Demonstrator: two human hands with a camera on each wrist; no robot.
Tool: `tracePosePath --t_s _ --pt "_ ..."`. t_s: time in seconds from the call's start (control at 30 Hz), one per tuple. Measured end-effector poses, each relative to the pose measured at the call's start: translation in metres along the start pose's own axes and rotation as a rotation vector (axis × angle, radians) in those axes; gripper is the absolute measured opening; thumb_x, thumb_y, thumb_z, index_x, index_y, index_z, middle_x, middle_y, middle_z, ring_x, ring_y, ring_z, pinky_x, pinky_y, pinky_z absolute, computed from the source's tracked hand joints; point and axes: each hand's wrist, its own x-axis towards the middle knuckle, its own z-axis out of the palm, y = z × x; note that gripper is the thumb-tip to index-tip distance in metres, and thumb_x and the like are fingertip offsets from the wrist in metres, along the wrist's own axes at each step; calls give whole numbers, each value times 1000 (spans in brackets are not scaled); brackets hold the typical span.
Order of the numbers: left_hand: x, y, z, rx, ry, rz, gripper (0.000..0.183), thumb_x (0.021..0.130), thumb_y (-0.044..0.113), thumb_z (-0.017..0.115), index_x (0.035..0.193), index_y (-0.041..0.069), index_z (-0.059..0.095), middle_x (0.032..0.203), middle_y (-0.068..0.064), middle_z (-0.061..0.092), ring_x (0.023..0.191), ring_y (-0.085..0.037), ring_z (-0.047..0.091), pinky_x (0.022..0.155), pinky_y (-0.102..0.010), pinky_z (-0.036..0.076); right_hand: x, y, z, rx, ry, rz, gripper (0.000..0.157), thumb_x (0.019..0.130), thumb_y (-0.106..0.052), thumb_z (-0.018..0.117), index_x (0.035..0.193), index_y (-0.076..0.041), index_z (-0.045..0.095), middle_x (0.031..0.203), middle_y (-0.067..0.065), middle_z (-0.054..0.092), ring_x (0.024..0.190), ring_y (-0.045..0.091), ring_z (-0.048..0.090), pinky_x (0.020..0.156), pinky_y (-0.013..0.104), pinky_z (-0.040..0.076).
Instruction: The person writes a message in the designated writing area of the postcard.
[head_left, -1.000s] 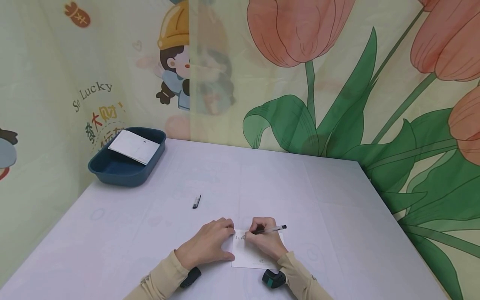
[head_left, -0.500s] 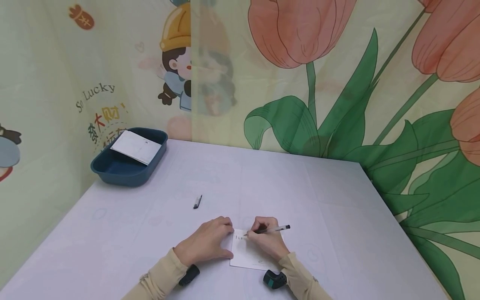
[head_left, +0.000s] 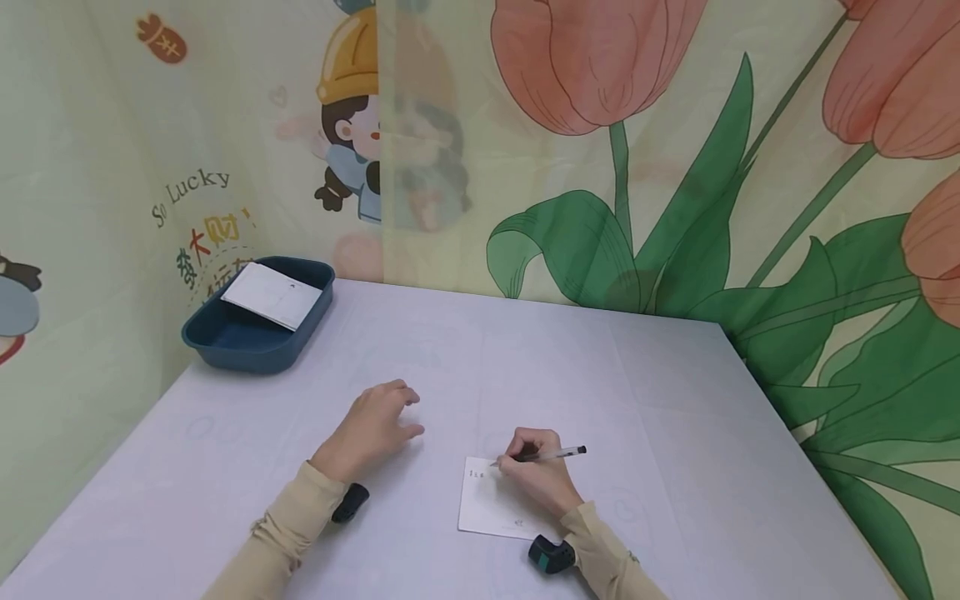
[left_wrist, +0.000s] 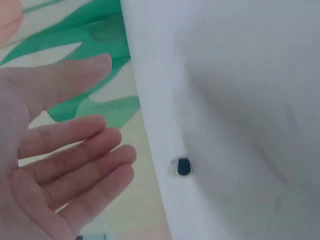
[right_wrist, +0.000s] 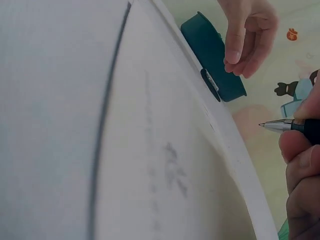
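Note:
My right hand (head_left: 542, 475) pinches a pen (head_left: 564, 453) with a clear barrel and dark end. Its metal tip (right_wrist: 276, 125) shows in the right wrist view, apart from the surface there. Under that hand lies a white notepad sheet (head_left: 487, 506) with a few small handwritten marks at its top left. My left hand (head_left: 371, 429) is off the sheet, above the table to its left, with thumb and fingers spread and nothing between them. A dark pen cap (left_wrist: 183, 167) lies on the table in the left wrist view; in the head view that hand hides it.
A dark blue plastic bin (head_left: 247, 358) stands at the table's far left corner, with a stack of white paper (head_left: 272, 293) leaning in it. The white-covered table (head_left: 570, 367) meets patterned cloth walls at the back. A black wrist device (head_left: 551, 554) sits at my right wrist.
My left hand has left the sheet's left edge and moved left and away from me, covering where the pen cap lay. The pen and right hand have shifted slightly to the right.

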Motion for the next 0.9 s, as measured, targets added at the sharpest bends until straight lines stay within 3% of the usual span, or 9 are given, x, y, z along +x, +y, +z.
tracePosePath --t_s 0.13,0.33,0.5,0.7,0.9 --pt "6 -13 -2 57 13 -110 27 69 12 84 84 -3 68 75 -7 60 66 -19 55 61 -35 49 0 -1 -2 0 3 -12 18 67 17 59 58 1 54 61 5 60 56 4 48 54 17 38" --pt "8 -27 1 115 28 -190 26 68 12 84 69 0 61 64 -5 51 57 -17 46 51 -32 41 0 1 -5 17 0 -24 17 66 17 59 59 2 54 62 6 61 56 3 48 53 17 38" --pt "11 -33 4 128 19 -205 37 68 14 85 59 4 51 57 -3 43 54 -15 37 47 -28 36 0 3 -6 31 5 -21 17 67 17 59 59 1 55 62 8 62 55 4 48 53 17 38" --pt "16 -37 6 135 8 -221 40 70 13 84 56 6 47 55 -1 39 53 -15 37 46 -28 34 0 3 -6 39 5 -25 17 66 17 58 60 2 56 62 10 63 56 4 48 53 17 38" --pt "16 -37 5 83 -25 -236 22 75 1 73 60 1 57 62 -7 53 57 -18 47 51 -31 43 0 3 -7 61 8 -22 16 67 18 58 60 3 55 62 5 62 57 4 48 53 17 38"
